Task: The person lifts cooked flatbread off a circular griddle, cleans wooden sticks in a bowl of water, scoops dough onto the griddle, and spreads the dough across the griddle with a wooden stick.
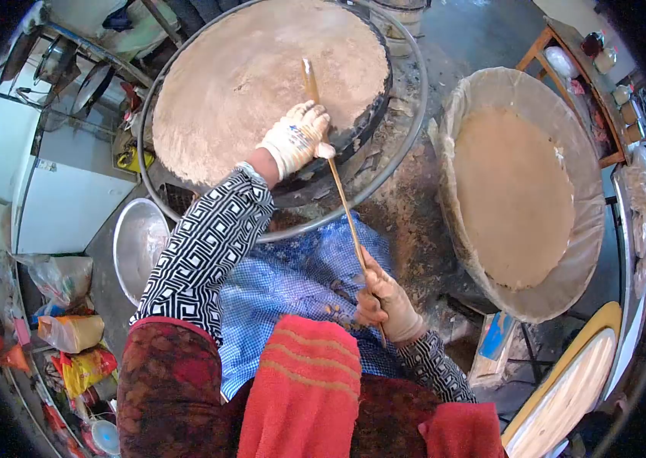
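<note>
A long thin wooden stick (345, 202) slants from over the round griddle down toward my body, its upper end wider and flat. My left hand (296, 141), in a white glove, is closed around its upper part, just above the griddle's near edge. Lower down, my right hand (389, 301), also gloved, grips the narrow end with fingers wrapped round it. A thin, pale brown round flatbread (239, 76) covers the griddle (376, 114), whose dark rim shows at the near right. The stick's flat tip lies over the flatbread; whether it touches cannot be made out.
A metal ring (419, 126) surrounds the griddle. To the right stands a big round cloth-lined basket (464, 252) with a brown round sheet inside. A metal basin (136, 240) sits at left, near plastic bags (71, 332). Round wooden boards (567, 389) lean at lower right.
</note>
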Motion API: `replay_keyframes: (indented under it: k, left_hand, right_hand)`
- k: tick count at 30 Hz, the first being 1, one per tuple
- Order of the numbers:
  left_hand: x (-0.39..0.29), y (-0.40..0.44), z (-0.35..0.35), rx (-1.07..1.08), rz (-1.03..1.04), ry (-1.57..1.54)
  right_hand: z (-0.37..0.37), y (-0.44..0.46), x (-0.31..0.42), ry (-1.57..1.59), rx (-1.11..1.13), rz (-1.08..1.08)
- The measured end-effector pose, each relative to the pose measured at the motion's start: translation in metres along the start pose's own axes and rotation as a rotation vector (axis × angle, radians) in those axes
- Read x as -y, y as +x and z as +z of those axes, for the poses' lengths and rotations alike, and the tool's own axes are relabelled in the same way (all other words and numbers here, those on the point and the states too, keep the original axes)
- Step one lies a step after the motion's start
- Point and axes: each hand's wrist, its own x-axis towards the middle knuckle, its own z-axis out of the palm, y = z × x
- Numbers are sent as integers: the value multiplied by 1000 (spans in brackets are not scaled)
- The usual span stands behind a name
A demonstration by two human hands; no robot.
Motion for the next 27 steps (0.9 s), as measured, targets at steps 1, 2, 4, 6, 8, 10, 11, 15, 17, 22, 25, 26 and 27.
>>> replay_keyframes:
  k: [1, 2, 4, 6, 8, 10, 11, 15, 17, 22, 25, 26, 27]
  left_hand:
    - [9, 2, 2, -3, -3, -6]
    - [20, 4, 2, -10, -30, 10]
    - [38, 1, 1, -26, -75, 20]
    - [54, -9, 0, -32, -110, 43]
    - [71, -24, 0, -52, -156, 54]
    - [86, -41, 1, -52, -181, 48]
    - [94, -50, 1, -50, -196, 46]
    - [116, -89, 5, -34, -295, 54]
    - [127, -117, 4, -62, -285, 63]
    - [124, -211, -7, -41, -377, 113]
    - [92, -246, -21, -36, -324, 88]
    - [75, -231, -30, -63, -281, 96]
    - [50, -205, -44, -92, -246, 101]
  right_hand:
    - [2, 8, 6, -4, -5, 3]
    - [3, 18, 11, 34, 18, 35]
    - [1, 37, 16, 95, 86, 76]
    - [7, 52, 21, 94, 91, 114]
    - [15, 67, 22, 95, 92, 150]
    - [26, 79, 23, 62, 92, 174]
    - [30, 84, 22, 57, 94, 182]
    - [51, 100, 16, -122, 57, 166]
    - [62, 104, 11, -369, 64, 111]
    - [81, 118, -19, -687, -61, 135]
    - [44, 105, -53, -1076, 69, -362]
    - [48, 79, -39, -1164, 26, -235]
    - [35, 60, -42, -1118, -41, -291]
